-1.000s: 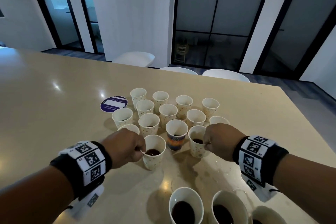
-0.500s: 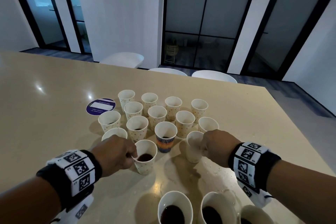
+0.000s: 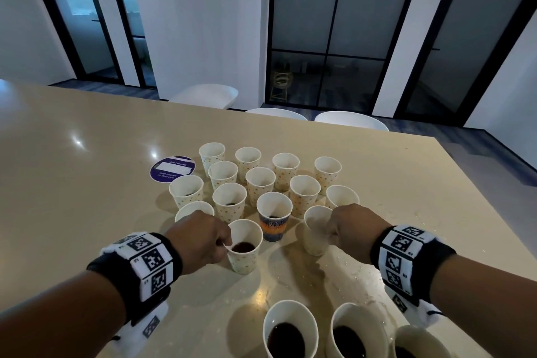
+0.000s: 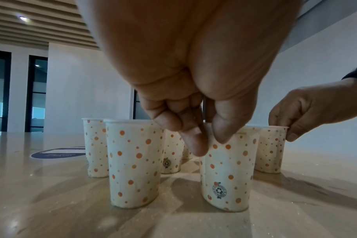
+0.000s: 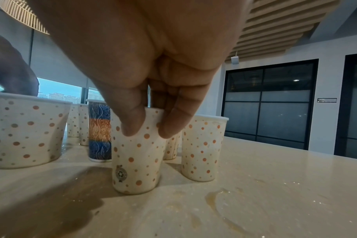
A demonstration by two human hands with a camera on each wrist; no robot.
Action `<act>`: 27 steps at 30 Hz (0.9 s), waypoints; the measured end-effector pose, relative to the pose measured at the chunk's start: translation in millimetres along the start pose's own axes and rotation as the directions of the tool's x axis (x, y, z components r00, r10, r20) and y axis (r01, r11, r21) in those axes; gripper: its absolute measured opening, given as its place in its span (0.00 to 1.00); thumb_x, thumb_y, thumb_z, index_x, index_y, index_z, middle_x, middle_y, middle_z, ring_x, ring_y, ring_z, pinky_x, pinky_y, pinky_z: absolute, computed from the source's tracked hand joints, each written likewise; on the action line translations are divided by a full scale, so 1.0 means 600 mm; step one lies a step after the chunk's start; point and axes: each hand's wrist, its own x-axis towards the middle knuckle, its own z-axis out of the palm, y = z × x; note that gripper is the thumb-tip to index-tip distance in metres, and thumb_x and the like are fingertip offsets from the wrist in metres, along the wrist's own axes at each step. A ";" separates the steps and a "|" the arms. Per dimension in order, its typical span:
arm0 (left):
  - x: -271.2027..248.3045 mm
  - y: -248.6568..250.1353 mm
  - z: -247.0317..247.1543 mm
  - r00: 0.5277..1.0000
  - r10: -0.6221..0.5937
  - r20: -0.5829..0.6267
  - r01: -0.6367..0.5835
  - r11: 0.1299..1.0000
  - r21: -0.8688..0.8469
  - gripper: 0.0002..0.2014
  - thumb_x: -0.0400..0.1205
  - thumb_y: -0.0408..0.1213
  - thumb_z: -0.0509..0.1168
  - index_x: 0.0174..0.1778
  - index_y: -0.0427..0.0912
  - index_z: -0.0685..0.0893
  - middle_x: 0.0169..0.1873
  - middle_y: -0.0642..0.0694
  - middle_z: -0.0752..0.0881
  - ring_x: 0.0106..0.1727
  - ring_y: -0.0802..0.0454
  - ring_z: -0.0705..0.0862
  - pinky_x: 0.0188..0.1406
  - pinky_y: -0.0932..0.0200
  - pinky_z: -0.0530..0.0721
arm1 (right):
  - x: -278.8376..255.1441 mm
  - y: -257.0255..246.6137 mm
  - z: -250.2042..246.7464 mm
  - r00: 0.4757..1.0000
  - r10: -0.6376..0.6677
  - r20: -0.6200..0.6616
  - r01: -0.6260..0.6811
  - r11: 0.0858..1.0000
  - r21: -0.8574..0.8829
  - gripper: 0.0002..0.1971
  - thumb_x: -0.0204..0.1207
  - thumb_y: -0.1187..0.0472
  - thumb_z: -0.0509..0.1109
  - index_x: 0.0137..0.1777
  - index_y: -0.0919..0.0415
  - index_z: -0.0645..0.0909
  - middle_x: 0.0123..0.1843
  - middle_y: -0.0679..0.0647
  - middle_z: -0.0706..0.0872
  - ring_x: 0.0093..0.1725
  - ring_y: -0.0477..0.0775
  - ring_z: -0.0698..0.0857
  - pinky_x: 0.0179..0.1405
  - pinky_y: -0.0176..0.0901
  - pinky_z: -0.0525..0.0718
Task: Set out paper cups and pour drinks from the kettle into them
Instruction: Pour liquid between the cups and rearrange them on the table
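A beige, glossy counter [image 3: 72,212] carries a cluster of dotted paper cups [image 3: 260,182], with one blue-and-orange patterned cup [image 3: 273,222] among them. A round purple sticker [image 3: 172,169] lies flat just left of the cluster. Three more cups holding dark drink [image 3: 289,331] stand at the near edge. Spilled puddles [image 5: 224,202] wet the surface.

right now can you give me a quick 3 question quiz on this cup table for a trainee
1. True or false: the left hand pinches the rim of a dotted cup that holds dark drink.
2. What does the right hand hold? A) a kettle B) the rim of a dotted cup C) nothing
3. Fill in: one cup differs from the dotted ones, with a blue and ____ pattern.

Key: 1 true; 2 B; 3 orange
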 end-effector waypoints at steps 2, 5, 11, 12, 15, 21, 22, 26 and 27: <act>0.001 -0.002 0.003 1.000 -0.006 -0.005 0.006 1.000 -0.002 0.13 0.78 0.45 0.71 0.58 0.56 0.92 0.53 0.55 0.91 0.53 0.55 0.87 0.56 0.56 0.86 | -0.001 -0.003 -0.001 1.000 0.006 0.006 -0.005 1.000 -0.012 0.11 0.80 0.53 0.66 0.53 0.53 0.89 0.52 0.51 0.88 0.42 0.50 0.80 0.46 0.37 0.75; 0.001 -0.001 0.005 1.000 0.001 -0.021 -0.001 1.000 0.010 0.14 0.78 0.45 0.70 0.59 0.57 0.92 0.53 0.54 0.91 0.53 0.55 0.87 0.55 0.56 0.86 | -0.009 -0.008 -0.006 1.000 0.017 0.025 -0.016 1.000 -0.025 0.13 0.80 0.53 0.66 0.57 0.54 0.88 0.56 0.51 0.87 0.52 0.53 0.85 0.56 0.41 0.82; -0.025 0.000 -0.011 0.994 0.071 -0.086 -0.065 0.995 0.079 0.25 0.80 0.45 0.69 0.74 0.66 0.80 0.51 0.60 0.90 0.46 0.61 0.82 0.47 0.65 0.82 | -0.052 -0.004 -0.055 0.996 -0.019 -0.089 0.020 1.000 0.011 0.15 0.78 0.56 0.65 0.64 0.47 0.84 0.61 0.50 0.84 0.59 0.55 0.84 0.60 0.50 0.82; -0.036 0.004 -0.021 0.990 0.089 -0.111 -0.078 0.992 0.096 0.24 0.80 0.45 0.68 0.73 0.66 0.81 0.48 0.60 0.89 0.45 0.60 0.83 0.47 0.64 0.83 | -0.061 -0.004 -0.066 0.993 -0.026 -0.116 0.026 1.000 0.000 0.14 0.78 0.55 0.66 0.62 0.45 0.85 0.60 0.48 0.84 0.59 0.54 0.83 0.59 0.49 0.82; -0.071 0.030 -0.053 0.971 0.179 -0.156 -0.157 0.978 0.140 0.16 0.81 0.46 0.64 0.63 0.61 0.88 0.47 0.58 0.89 0.44 0.59 0.83 0.46 0.60 0.84 | -0.095 -0.011 -0.081 0.995 -0.078 -0.069 0.075 0.996 -0.050 0.10 0.76 0.54 0.68 0.54 0.46 0.88 0.52 0.46 0.88 0.53 0.52 0.85 0.54 0.47 0.83; -0.104 0.106 -0.025 0.939 0.343 0.006 -0.342 0.939 0.043 0.12 0.82 0.51 0.62 0.47 0.51 0.89 0.42 0.55 0.90 0.40 0.55 0.84 0.46 0.52 0.85 | -0.163 -0.052 -0.049 0.967 -0.070 0.245 0.090 0.993 -0.073 0.16 0.75 0.45 0.71 0.61 0.47 0.86 0.56 0.43 0.87 0.55 0.47 0.82 0.58 0.44 0.82; -0.106 0.117 -0.015 0.946 0.325 0.015 -0.325 0.945 0.032 0.14 0.82 0.52 0.61 0.46 0.50 0.89 0.41 0.54 0.90 0.40 0.54 0.83 0.46 0.51 0.85 | -0.169 -0.056 -0.045 0.960 -0.052 0.277 0.083 0.991 -0.102 0.18 0.75 0.44 0.70 0.62 0.48 0.85 0.56 0.43 0.86 0.56 0.48 0.82 0.58 0.44 0.81; -0.114 0.143 0.019 0.981 0.188 0.053 -0.189 0.982 0.004 0.19 0.81 0.60 0.62 0.43 0.48 0.88 0.39 0.52 0.89 0.42 0.51 0.84 0.49 0.51 0.86 | -0.184 -0.063 -0.040 0.952 0.034 0.303 0.006 0.992 -0.128 0.16 0.79 0.47 0.67 0.58 0.55 0.87 0.54 0.49 0.88 0.54 0.52 0.84 0.52 0.42 0.81; -0.117 0.147 0.025 0.985 0.155 0.077 -0.154 0.988 -0.015 0.19 0.80 0.60 0.62 0.41 0.48 0.86 0.39 0.50 0.88 0.42 0.50 0.84 0.49 0.50 0.86 | -0.186 -0.064 -0.039 0.957 0.046 0.288 -0.013 0.993 -0.115 0.15 0.79 0.48 0.67 0.57 0.55 0.87 0.53 0.49 0.88 0.53 0.52 0.84 0.49 0.41 0.79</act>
